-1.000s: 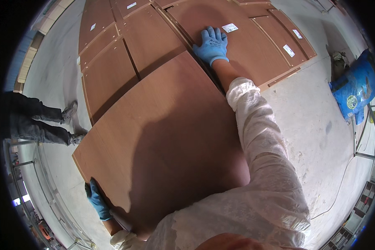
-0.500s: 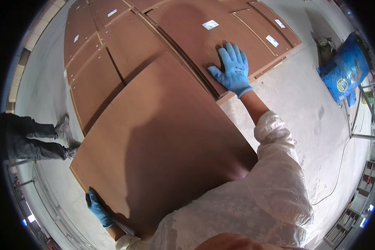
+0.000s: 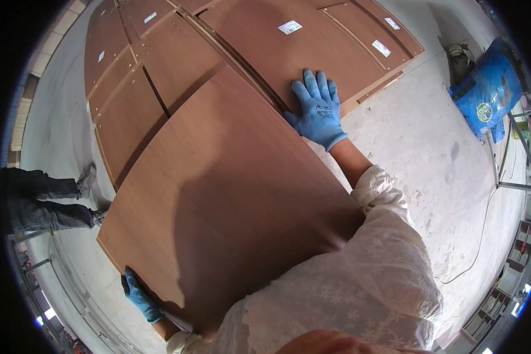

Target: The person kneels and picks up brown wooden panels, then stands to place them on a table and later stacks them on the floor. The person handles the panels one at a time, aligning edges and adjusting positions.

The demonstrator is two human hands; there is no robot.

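A large brown wood panel (image 3: 236, 159) lies in front of me, its near edge against my body and its far part over other panels. My left hand (image 3: 139, 296), in a blue glove, is closed around the panel's left edge near its lower corner; some of its fingers are hidden. My right hand (image 3: 320, 113), also gloved in blue, is open with fingers spread, palm down at the near edge of a panel with a white label (image 3: 265, 53). Whether it presses on that surface I cannot tell.
More brown panels (image 3: 177, 53) lie side by side beyond, with thin gaps between them. A blue sack (image 3: 488, 88) leans on a metal frame (image 3: 516, 186) at right. At left stand another person's legs (image 3: 53, 200). Pale concrete floor (image 3: 419, 141) surrounds the panels.
My right hand has drawn back toward me and slightly left across the labelled panel, its fingers still spread. The left hand keeps its place on the large panel's edge.
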